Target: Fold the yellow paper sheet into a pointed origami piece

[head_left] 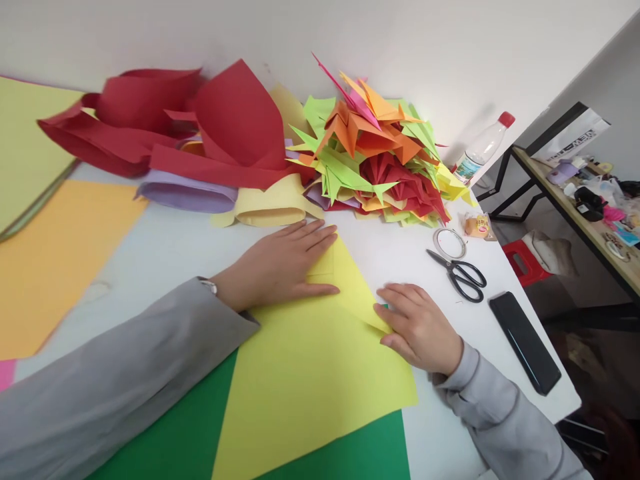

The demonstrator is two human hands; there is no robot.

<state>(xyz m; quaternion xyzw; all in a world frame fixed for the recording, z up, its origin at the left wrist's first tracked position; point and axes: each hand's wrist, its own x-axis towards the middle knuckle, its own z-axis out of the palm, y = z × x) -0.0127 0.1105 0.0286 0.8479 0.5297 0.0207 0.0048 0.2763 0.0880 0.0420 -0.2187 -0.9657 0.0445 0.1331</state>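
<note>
A large yellow sheet of paper lies on the table, its upper right edge folded over into a flap. My left hand rests flat on the upper part of the sheet, fingers stretched out and apart. At the right edge of the flap, my right hand has thumb and forefinger closed round the paper's corner. Green paper shows beneath the yellow sheet, partly covered by it and by my left sleeve.
Black scissors, a tape roll and a black phone lie to the right. Folded paper shapes are heaped at the back beside curled red paper. A bottle stands behind. Orange paper lies left.
</note>
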